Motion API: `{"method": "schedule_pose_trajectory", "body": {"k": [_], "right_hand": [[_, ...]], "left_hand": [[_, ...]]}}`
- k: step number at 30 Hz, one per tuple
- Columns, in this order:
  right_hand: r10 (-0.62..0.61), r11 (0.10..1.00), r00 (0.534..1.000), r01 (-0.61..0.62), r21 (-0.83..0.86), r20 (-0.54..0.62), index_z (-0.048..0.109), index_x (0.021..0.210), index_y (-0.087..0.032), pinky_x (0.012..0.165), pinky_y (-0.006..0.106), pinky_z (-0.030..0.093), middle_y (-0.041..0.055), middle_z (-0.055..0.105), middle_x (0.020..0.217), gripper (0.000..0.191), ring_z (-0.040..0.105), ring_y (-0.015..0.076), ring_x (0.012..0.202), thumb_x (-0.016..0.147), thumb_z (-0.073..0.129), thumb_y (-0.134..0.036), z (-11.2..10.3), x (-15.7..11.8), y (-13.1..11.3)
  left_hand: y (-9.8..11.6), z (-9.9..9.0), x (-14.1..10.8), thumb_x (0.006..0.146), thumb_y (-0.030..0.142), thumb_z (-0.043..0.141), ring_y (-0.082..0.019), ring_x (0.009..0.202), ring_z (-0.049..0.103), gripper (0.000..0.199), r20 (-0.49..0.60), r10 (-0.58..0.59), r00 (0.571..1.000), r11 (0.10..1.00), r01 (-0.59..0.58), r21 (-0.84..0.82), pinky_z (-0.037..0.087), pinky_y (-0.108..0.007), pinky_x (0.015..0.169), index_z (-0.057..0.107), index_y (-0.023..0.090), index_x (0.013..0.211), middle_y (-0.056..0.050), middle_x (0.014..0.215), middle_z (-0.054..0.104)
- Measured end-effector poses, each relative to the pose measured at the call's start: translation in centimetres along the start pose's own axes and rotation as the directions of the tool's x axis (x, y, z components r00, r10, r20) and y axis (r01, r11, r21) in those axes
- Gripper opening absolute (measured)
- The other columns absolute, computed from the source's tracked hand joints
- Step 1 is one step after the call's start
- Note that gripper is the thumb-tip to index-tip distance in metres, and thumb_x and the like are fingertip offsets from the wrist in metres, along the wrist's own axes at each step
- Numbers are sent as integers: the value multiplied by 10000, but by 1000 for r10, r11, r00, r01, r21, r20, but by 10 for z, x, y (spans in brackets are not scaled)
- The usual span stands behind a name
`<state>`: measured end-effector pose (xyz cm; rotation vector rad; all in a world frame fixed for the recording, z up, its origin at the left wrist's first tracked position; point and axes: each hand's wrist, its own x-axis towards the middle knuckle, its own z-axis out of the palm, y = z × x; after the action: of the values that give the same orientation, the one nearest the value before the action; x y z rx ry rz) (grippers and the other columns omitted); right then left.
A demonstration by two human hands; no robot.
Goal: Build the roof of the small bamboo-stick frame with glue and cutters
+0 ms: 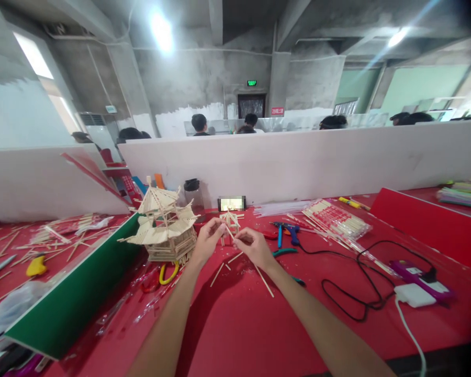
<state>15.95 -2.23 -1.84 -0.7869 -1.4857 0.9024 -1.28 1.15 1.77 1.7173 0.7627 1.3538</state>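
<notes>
Both my hands meet over the middle of the red table, pinching one thin wooden stick (230, 232) between them. My left hand (211, 238) grips its upper end with thumb and fingertips. My right hand (255, 246) has closed on the lower end. Just behind the fingers stands a small frame of wooden sticks (231, 217), partly hidden by them. Below my hands lie loose cut sticks (217, 275), and a longer stick (265, 281) shows beside my right wrist. Left of my left hand stands a larger pagoda model (167, 225) built from sticks.
A blue glue gun (291, 231) with a black cord (337, 254) lies to the right, near packaged sticks (337, 217) and a purple power strip (419, 280). Yellow-handled scissors (168, 273) rest by the pagoda. A green board (78, 288) borders the left; a phone (232, 203) leans at the back.
</notes>
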Motion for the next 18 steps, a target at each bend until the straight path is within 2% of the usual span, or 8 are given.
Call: {"method": "schedule_pose_trajectory", "body": {"k": [6, 9, 12, 14, 16, 18], "right_hand": [[7, 998, 999, -5, 59, -36, 625, 841, -199, 699, 294, 528, 13, 690, 719, 175, 667, 179, 683, 833, 688, -361, 0, 2, 9], [-2, 998, 998, 6, 59, -68, 622, 842, -201, 692, 293, 529, 11, 681, 716, 171, 665, 178, 677, 836, 684, -361, 1, 1, 12], [5, 999, 998, -3, 33, -66, 612, 846, -201, 688, 290, 529, 12, 680, 737, 181, 669, 178, 680, 836, 679, -368, 2, 2, 11], [-2, 999, 999, 0, -51, -33, 613, 859, -201, 688, 283, 517, 17, 688, 773, 195, 666, 178, 704, 849, 658, -389, -2, 4, 5], [-15, 972, 1000, 20, -236, 23, 622, 845, -201, 674, 269, 484, 17, 685, 775, 225, 645, 172, 706, 878, 614, -424, -13, 5, -3], [7, 865, 998, 26, -502, 64, 614, 753, -200, 633, 258, 426, 9, 653, 698, 309, 601, 160, 658, 906, 564, -464, -36, 2, -10]], "left_hand": [[-3, 4, 0, 755, 420, 774, -152, 712, 638, 376, 122, -131, 984, 987, 142, -81, 514, -259, 671, 647, 165, 1000, -30, 807, 691], [-10, 7, 0, 766, 419, 762, -138, 670, 623, 332, 166, -172, 971, 977, 189, -95, 514, -261, 670, 666, 148, 934, -26, 763, 686], [-16, 9, 0, 797, 430, 731, -128, 643, 605, 308, 164, -181, 970, 977, 196, -84, 509, -255, 662, 670, 136, 865, -14, 708, 658], [-20, 10, 0, 809, 443, 718, -125, 640, 598, 316, 164, -179, 970, 977, 195, -86, 504, -249, 656, 665, 134, 845, -9, 698, 645], [-22, 11, 0, 823, 450, 702, -119, 640, 592, 321, 167, -178, 970, 979, 192, -73, 495, -241, 656, 661, 132, 833, -8, 699, 640], [-23, 11, -1, 836, 456, 687, -122, 656, 598, 326, 172, -188, 967, 978, 201, -61, 494, -242, 668, 662, 132, 843, -13, 716, 644]]}}
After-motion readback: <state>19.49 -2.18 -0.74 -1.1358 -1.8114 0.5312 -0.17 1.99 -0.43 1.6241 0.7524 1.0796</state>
